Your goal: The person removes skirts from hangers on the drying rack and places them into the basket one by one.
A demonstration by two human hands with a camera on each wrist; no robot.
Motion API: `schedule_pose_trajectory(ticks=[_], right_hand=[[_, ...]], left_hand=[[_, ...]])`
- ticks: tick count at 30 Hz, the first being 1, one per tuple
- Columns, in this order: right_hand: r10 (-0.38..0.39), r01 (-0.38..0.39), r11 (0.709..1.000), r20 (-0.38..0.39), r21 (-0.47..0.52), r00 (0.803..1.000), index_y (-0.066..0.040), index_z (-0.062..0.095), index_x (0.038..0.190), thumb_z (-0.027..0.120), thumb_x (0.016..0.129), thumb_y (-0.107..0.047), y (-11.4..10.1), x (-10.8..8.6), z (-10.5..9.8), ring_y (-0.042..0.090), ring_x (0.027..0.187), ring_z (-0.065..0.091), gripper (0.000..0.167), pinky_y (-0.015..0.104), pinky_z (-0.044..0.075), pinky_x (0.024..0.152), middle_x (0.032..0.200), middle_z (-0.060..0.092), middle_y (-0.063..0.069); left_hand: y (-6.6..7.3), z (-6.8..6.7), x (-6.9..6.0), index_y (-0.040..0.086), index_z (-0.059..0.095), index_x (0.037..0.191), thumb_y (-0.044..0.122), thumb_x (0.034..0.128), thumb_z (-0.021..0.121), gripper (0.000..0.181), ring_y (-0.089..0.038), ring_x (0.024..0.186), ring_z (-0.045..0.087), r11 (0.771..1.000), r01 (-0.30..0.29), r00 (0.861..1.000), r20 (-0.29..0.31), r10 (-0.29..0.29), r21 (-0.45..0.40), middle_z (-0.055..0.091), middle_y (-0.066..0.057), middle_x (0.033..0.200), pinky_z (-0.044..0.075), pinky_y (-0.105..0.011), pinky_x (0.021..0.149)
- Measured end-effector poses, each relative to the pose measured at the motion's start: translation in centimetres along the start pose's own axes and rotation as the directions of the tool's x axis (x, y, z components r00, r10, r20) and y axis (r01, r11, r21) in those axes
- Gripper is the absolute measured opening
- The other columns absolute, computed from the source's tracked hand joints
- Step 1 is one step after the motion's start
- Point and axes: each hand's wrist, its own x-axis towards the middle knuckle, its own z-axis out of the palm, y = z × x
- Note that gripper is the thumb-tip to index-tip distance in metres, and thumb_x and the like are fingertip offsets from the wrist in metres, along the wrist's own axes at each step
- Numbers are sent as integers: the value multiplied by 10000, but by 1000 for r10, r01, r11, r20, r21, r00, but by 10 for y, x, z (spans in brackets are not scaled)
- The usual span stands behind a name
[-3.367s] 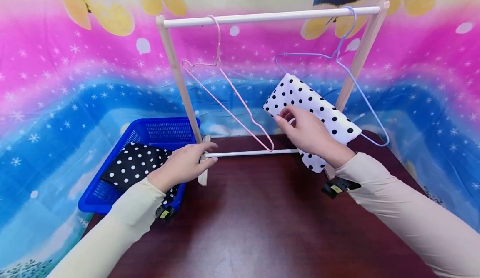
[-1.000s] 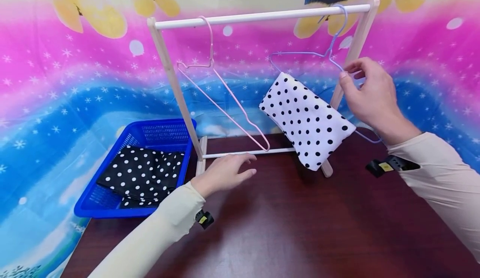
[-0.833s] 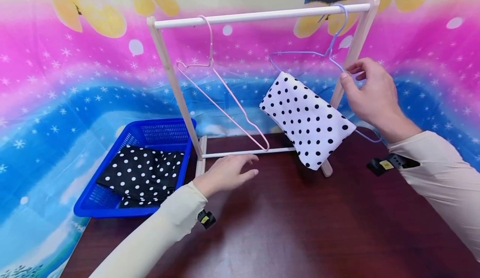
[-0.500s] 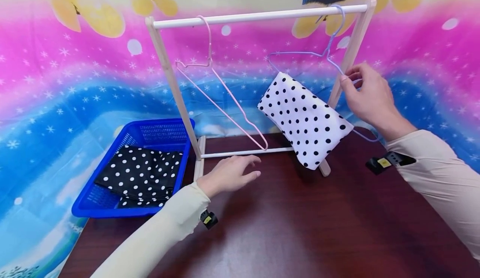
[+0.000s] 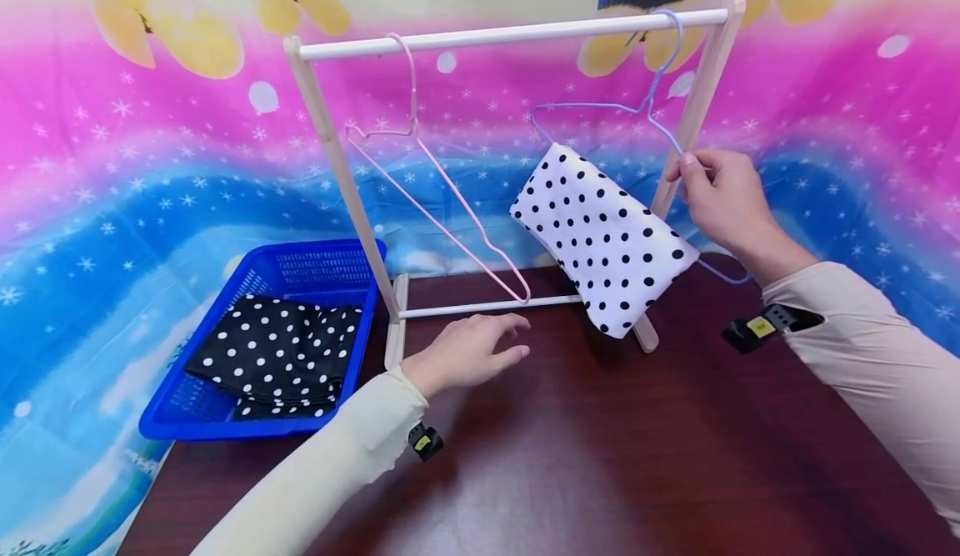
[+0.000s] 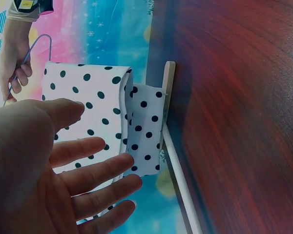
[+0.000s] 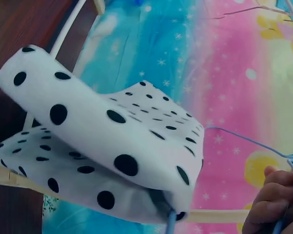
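Note:
On the rack's top bar hangs a purple-blue wire hanger, and a folded white cloth with black dots is draped over its lower bar. My right hand pinches the hanger's right sloping arm between thumb and fingers; in the right wrist view its curled fingers show at the right edge. My left hand is held in the air before the rack's lower bar, fingers loosely spread and holding nothing. The left wrist view shows its spread fingers in front of the dotted cloth, without clear contact.
A pink wire hanger hangs bare on the left of the wooden rack. At the left a blue plastic basket holds black cloth with white dots. All stand on a dark reddish table before a patterned backdrop.
My right hand left the white cloth's front for the hanger's right arm, then slid slightly down it, its fingers closing more. My left hand moved right, from beside the basket to before the lower bar.

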Motion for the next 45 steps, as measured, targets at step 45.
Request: schedule_pose_trajectory(ticks=[45], right_hand=[[185,-306,936,501,172,845,-163,346,688,202,1066,-566,-29,4,12,71,422,247,571,274,251,416,513,301,-81]], left_hand=[[8,30,25,148,666,1246,274,1001,596,285,-237,1092,682,969,31,967,-238,-91,-244,740,-30,1160,527,-394,947]])
